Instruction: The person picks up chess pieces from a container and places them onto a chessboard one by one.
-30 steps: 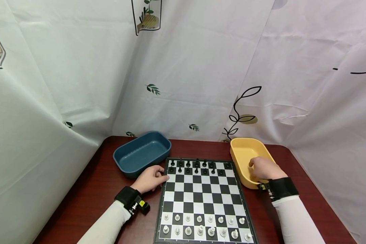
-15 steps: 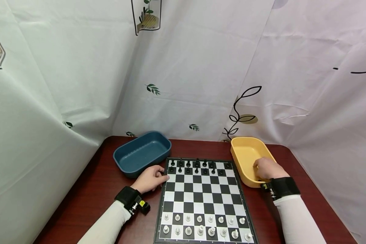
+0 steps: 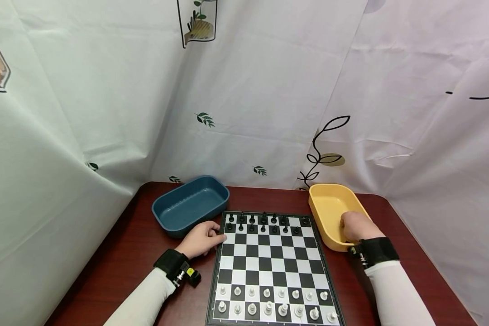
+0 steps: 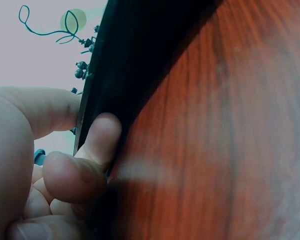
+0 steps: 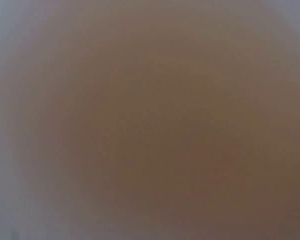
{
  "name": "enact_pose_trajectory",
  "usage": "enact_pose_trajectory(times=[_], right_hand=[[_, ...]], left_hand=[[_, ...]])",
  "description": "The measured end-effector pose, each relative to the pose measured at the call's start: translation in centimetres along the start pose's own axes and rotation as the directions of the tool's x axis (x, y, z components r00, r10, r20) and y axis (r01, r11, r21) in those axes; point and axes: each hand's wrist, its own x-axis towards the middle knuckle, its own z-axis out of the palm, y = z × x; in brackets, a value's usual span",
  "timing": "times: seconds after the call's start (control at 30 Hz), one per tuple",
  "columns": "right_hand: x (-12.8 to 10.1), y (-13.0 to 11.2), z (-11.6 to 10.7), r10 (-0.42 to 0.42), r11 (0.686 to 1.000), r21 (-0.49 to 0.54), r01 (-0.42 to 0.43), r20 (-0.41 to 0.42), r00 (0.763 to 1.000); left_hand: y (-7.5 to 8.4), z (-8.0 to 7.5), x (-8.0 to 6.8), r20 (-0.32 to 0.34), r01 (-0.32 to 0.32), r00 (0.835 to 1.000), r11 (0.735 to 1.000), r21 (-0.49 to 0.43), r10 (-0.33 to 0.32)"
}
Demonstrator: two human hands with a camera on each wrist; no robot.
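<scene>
A black-and-white chessboard [image 3: 270,264] lies on the table with white chess pieces [image 3: 267,308] in two near rows and black chess pieces [image 3: 262,221] in two far rows. Two bare squares show at the right of the black rows. My left hand [image 3: 201,238] holds the board's left edge, its thumb over the rim; in the left wrist view its fingers [image 4: 104,137] touch the dark side of the board. My right hand [image 3: 357,225] is down inside the yellow bin [image 3: 326,194], its fingertips hidden. The right wrist view is only a brown blur.
A blue bin [image 3: 191,203] stands at the back left, behind my left hand. The dark red table [image 3: 265,199] ends at the back against a white printed cloth [image 3: 244,90], which also hangs at both sides.
My right hand has shifted slightly to the right within the yellow bin, and its fingers have gone further out of sight. The left hand, board and pieces stay put.
</scene>
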Motion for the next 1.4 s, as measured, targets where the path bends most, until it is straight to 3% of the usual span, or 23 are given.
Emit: enact_pose_trajectory(times=[0.23, 0.53, 0.97, 1.4], right_hand=[[0.2, 0.0, 0.1, -0.035, 0.999, 0.033, 0.038, -0.078, 0.996], [0.3, -0.2, 0.0, -0.025, 0.998, 0.053, 0.029, -0.078, 0.997], [0.4, -1.7, -1.7, -0.029, 0.998, 0.041, 0.037, -0.172, 0.985], [0.6, -4.8, -2.9, -0.117, 0.991, 0.025, 0.134, -0.348, 0.930]], left_hand=[[0.0, 0.0, 0.1, -0.008, -0.008, 1.000, 1.000, 0.015, 0.008], [-0.4, 0.1, 0.3, -0.001, -0.017, 1.000, 1.000, 0.013, 0.017], [-0.3, 0.1, 0.2, -0.003, -0.004, 1.000, 1.000, 0.004, 0.004], [-0.3, 0.2, 0.2, -0.006, 0.000, 1.000, 1.000, 0.009, 0.000]])
